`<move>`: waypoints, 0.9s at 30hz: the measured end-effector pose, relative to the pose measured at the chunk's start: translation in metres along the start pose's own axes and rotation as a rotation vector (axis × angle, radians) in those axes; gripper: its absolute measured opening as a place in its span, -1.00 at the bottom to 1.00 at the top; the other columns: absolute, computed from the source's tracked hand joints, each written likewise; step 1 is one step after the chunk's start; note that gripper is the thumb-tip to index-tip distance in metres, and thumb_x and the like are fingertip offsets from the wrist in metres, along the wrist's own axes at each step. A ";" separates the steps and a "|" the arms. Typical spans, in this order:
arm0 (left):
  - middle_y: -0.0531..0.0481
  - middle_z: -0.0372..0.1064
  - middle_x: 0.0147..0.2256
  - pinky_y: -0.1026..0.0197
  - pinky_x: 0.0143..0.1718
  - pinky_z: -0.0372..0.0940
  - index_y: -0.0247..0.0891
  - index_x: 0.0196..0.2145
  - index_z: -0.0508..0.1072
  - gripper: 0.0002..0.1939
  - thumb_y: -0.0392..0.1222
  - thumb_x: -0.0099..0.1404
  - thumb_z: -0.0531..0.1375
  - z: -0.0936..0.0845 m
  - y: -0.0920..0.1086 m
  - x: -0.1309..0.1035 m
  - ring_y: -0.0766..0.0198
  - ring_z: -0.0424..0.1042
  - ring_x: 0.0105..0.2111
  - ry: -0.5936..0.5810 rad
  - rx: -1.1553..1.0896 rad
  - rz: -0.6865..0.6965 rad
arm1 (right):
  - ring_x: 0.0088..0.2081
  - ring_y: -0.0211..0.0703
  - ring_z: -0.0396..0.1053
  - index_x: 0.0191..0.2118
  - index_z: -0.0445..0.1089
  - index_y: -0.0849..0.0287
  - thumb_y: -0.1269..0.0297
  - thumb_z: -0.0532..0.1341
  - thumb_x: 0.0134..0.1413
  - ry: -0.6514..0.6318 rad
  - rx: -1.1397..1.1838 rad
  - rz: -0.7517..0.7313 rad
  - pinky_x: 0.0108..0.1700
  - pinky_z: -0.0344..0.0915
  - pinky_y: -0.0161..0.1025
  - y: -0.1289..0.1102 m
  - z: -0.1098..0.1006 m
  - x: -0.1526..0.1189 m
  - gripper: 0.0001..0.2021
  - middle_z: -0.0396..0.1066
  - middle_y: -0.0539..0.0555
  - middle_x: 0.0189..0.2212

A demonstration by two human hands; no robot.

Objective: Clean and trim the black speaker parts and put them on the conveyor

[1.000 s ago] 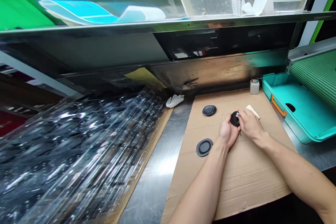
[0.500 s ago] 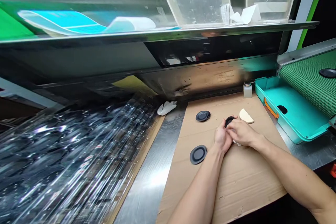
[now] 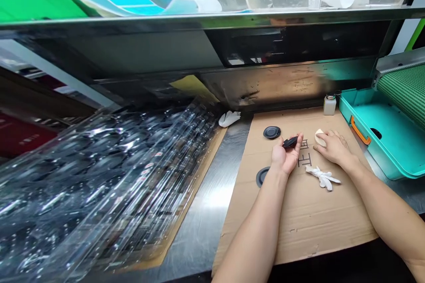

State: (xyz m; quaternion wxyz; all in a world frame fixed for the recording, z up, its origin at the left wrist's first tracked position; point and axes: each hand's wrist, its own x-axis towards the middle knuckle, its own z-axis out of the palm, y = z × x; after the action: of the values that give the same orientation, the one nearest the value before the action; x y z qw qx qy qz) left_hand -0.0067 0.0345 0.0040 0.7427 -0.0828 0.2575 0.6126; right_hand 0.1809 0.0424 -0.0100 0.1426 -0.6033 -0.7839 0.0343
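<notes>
My left hand is closed on a small round black part, which it holds tilted above the cardboard sheet. Further right, my right hand has its thumb and fingers about a cream sponge; the hand hides part of it. Two more round black parts lie left of my left hand: one farther back, the other nearer and partly covered by my wrist. Between my forearms rests a crumpled white cloth, close to dark handwritten marks on the cardboard.
Stacked clear plastic trays with dark round parts fill the left side. A turquoise bin with an orange latch stands right, below a green conveyor belt. A small bottle stands at the back. A metal shelf spans overhead.
My right hand has left the black part and moved right onto the sponge. The white cloth, mostly covered by my hands before, now shows. The view has shifted left and down.
</notes>
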 end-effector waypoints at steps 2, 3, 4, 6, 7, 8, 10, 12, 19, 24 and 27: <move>-0.32 0.45 -0.19 0.19 -0.34 0.57 -0.36 -0.30 0.33 -0.59 -0.01 0.53 -0.11 0.000 0.000 -0.001 0.07 0.57 -0.12 -0.003 0.015 -0.005 | 0.04 0.06 0.30 0.04 0.46 0.06 0.15 0.19 0.24 -0.002 0.029 -0.018 0.05 0.22 -0.10 0.002 0.005 0.002 -0.70 0.42 0.18 0.01; -0.32 0.46 -0.19 0.18 -0.34 0.56 -0.35 -0.29 0.33 -0.58 0.00 0.52 -0.11 0.000 0.000 -0.001 0.06 0.56 -0.11 -0.010 0.024 -0.003 | 0.03 0.04 0.31 0.05 0.45 0.07 0.20 0.18 0.24 0.026 0.059 -0.018 0.06 0.23 -0.10 0.002 0.006 0.004 -0.70 0.43 0.17 -0.01; -0.33 0.46 -0.18 0.17 -0.32 0.56 -0.35 -0.29 0.33 -0.58 0.01 0.52 -0.11 -0.001 0.000 -0.001 0.05 0.56 -0.11 -0.017 0.034 0.000 | 0.03 0.03 0.32 0.06 0.45 0.09 0.24 0.17 0.23 0.069 0.100 -0.019 0.08 0.22 -0.10 0.001 0.007 0.005 -0.69 0.44 0.17 -0.03; -0.33 0.47 -0.17 0.16 -0.29 0.55 -0.34 -0.29 0.34 -0.57 0.02 0.52 -0.12 -0.003 -0.002 0.001 0.05 0.56 -0.10 -0.027 0.064 0.014 | 0.03 0.02 0.32 0.08 0.44 0.13 0.24 0.17 0.22 0.191 0.219 -0.031 0.13 0.22 -0.09 -0.004 0.006 0.006 -0.66 0.45 0.18 -0.05; -0.33 0.48 -0.17 0.16 -0.28 0.54 -0.34 -0.29 0.34 -0.57 0.02 0.52 -0.12 -0.004 -0.003 0.003 0.05 0.56 -0.10 -0.031 0.091 0.028 | 0.04 0.02 0.33 0.09 0.43 0.15 0.22 0.18 0.22 0.259 0.289 -0.044 0.13 0.23 -0.09 -0.008 0.004 0.005 -0.65 0.44 0.18 -0.04; -0.32 0.48 -0.17 0.16 -0.26 0.53 -0.34 -0.29 0.35 -0.57 0.02 0.52 -0.12 -0.005 -0.005 0.005 0.07 0.56 -0.11 -0.036 0.127 0.051 | 0.04 0.02 0.33 0.09 0.43 0.15 0.20 0.18 0.23 0.316 0.357 -0.064 0.13 0.25 -0.09 -0.015 0.004 0.003 -0.64 0.43 0.19 -0.03; -0.27 0.50 -0.17 0.14 -0.21 0.51 -0.33 -0.25 0.38 -0.57 0.02 0.52 -0.11 -0.007 -0.009 0.008 0.12 0.56 -0.15 -0.060 0.214 0.105 | 0.03 -0.01 0.33 0.07 0.44 0.12 0.17 0.19 0.23 0.329 0.453 -0.182 0.12 0.27 -0.10 -0.031 0.003 -0.004 -0.66 0.41 0.18 -0.01; -0.23 0.51 -0.15 0.08 -0.12 0.48 -0.32 -0.21 0.41 -0.59 0.01 0.51 -0.09 -0.010 -0.012 0.010 0.13 0.55 -0.15 -0.105 0.285 0.120 | 0.01 -0.02 0.32 0.03 0.47 0.08 0.20 0.19 0.24 0.235 0.452 -0.346 0.09 0.29 -0.11 -0.045 0.005 -0.012 -0.71 0.40 0.16 -0.01; -0.22 0.53 -0.18 0.02 0.10 0.37 -0.34 -0.20 0.46 -0.62 -0.10 0.51 -0.09 -0.015 -0.017 0.013 0.12 0.53 -0.07 -0.158 0.344 0.083 | 0.03 0.07 0.22 0.03 0.48 0.11 0.26 0.10 0.30 0.110 0.213 -0.318 0.09 0.25 -0.02 -0.053 0.006 -0.017 -0.71 0.34 0.23 0.06; -0.32 0.51 -0.07 -0.05 -0.02 0.46 -0.35 -0.13 0.44 -0.63 -0.11 0.51 -0.09 -0.019 -0.009 0.015 0.05 0.53 -0.04 -0.122 0.323 0.056 | 0.06 0.05 0.19 0.07 0.46 0.06 0.22 0.09 0.33 0.035 0.119 -0.321 0.10 0.21 -0.07 -0.039 0.004 -0.013 -0.69 0.30 0.18 0.14; -0.34 0.48 -0.01 -0.04 -0.12 0.51 -0.36 -0.09 0.41 -0.63 -0.09 0.51 -0.10 -0.019 -0.003 0.012 -0.01 0.50 0.03 -0.126 0.247 0.073 | 0.07 0.08 0.19 0.06 0.47 0.10 0.22 0.06 0.33 0.097 0.037 -0.088 0.12 0.17 -0.06 -0.018 0.004 -0.004 -0.68 0.34 0.23 0.08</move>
State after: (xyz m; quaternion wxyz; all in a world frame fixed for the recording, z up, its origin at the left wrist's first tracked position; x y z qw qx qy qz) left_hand -0.0076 0.0361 -0.0186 0.7392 0.0573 0.2868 0.6066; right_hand 0.1642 0.0346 -0.0102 0.1928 -0.5664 -0.8011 0.0129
